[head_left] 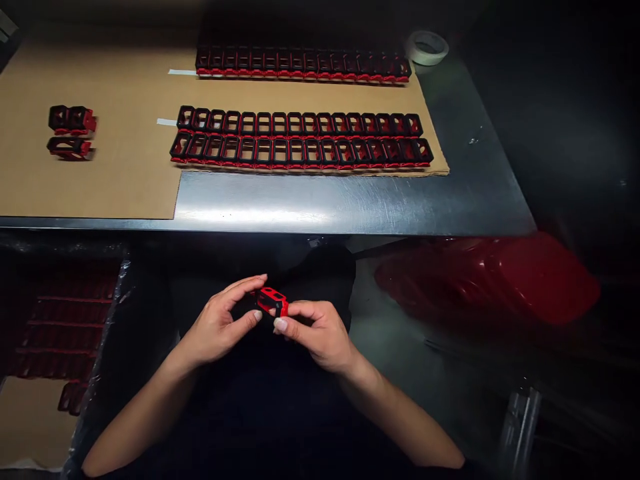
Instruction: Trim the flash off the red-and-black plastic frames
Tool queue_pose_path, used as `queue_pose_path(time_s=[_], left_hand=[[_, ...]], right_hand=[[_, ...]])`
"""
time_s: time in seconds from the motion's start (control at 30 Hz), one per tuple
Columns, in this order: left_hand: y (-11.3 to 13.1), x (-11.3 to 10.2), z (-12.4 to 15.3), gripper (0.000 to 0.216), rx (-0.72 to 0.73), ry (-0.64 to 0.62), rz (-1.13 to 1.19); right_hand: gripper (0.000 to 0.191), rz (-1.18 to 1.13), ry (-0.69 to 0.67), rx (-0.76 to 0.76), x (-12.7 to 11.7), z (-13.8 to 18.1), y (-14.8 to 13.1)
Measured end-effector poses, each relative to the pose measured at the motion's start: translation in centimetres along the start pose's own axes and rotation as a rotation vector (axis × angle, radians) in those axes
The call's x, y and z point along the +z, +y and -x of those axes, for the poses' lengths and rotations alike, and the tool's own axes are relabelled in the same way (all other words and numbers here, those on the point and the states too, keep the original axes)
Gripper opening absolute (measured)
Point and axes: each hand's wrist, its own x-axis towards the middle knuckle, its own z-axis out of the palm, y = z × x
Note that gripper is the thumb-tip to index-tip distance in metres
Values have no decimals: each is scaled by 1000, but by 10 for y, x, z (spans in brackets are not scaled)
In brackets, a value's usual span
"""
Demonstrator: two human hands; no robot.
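Between my hands, above my lap, is a small red and black plastic frame [273, 300]. My right hand [320, 333] pinches its right end between thumb and fingers. My left hand [220, 320] is curved round its left end, thumb below and fingers above, and appears to grip it. On the table ahead, similar red and black frames [295, 153] stand side by side in two close rows. A third row [300, 63] lies farther back, in shadow. A few more frames [70, 133] sit apart at the left.
Cardboard [115, 173] covers much of the metal table [300, 207]. A roll of tape [429, 48] lies at the back right corner. Down at the left, a plastic-lined box [107, 320] holds many similar frames. A red plastic object [500, 280] is below the table's right side.
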Motion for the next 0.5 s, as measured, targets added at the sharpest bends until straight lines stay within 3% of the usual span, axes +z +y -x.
queue_pose_path(time_s=[0.1, 0.17, 0.27, 0.5], left_hand=[[5, 9, 6, 60, 4, 17, 146], [7, 19, 12, 76, 24, 29, 196], [7, 31, 18, 90, 83, 122, 110], [4, 39, 18, 82, 233, 163, 97]], right_hand=[[20, 247, 49, -264, 3, 2, -1], [16, 286, 42, -358, 4, 2, -1], [13, 277, 17, -419, 6, 0, 0], [20, 300, -32, -482, 10, -2, 0]])
